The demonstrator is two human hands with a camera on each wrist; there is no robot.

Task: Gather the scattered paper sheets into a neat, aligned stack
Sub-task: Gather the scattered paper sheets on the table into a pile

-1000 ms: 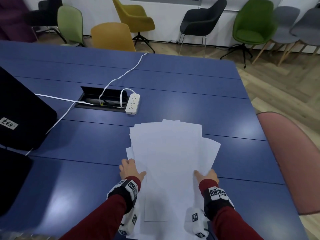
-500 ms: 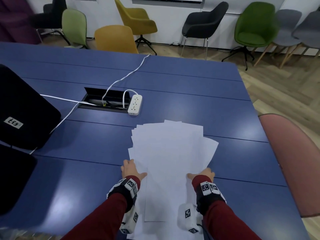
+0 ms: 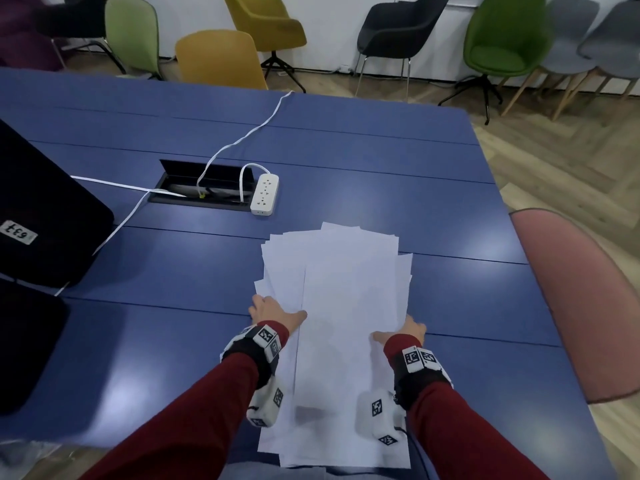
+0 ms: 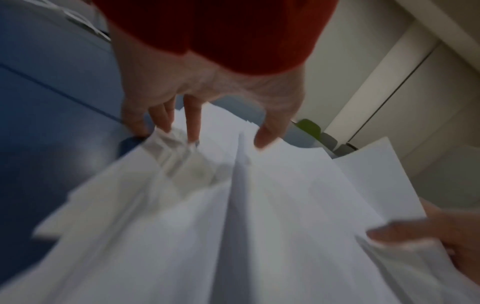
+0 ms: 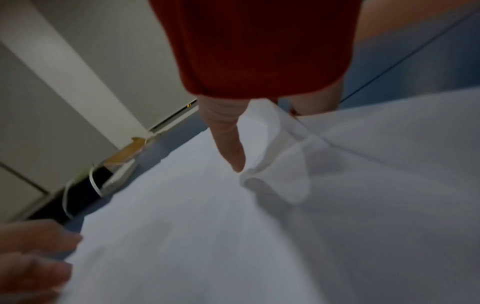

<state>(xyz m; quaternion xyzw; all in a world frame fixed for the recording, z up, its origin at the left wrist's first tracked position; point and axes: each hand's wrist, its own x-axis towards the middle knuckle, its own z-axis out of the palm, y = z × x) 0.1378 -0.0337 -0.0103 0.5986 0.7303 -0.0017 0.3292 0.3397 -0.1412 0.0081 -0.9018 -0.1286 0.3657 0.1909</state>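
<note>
A loose pile of white paper sheets [image 3: 346, 306] lies lengthwise on the blue table [image 3: 156, 341], its far ends still fanned out. My left hand [image 3: 273, 313] is at the pile's left edge. In the left wrist view its straight fingers [image 4: 192, 123] push against the sheet edges [image 4: 259, 226] and the thumb rests on top. My right hand [image 3: 405, 332] is at the right edge. Its thumb [image 5: 233, 156] lies on the top sheet [image 5: 233, 236], where the paper edge curls up and hides its fingers.
A white power strip [image 3: 265, 195] and its cords lie by an open cable hatch [image 3: 204, 187] beyond the pile. A black case [image 3: 41, 216] sits at the left. A pink chair [image 3: 581, 306] stands at the table's right edge. Other chairs line the far wall.
Both hands have moved toward each other. The sheets that fanned out to the right have been pushed in, so the pile is narrower.
</note>
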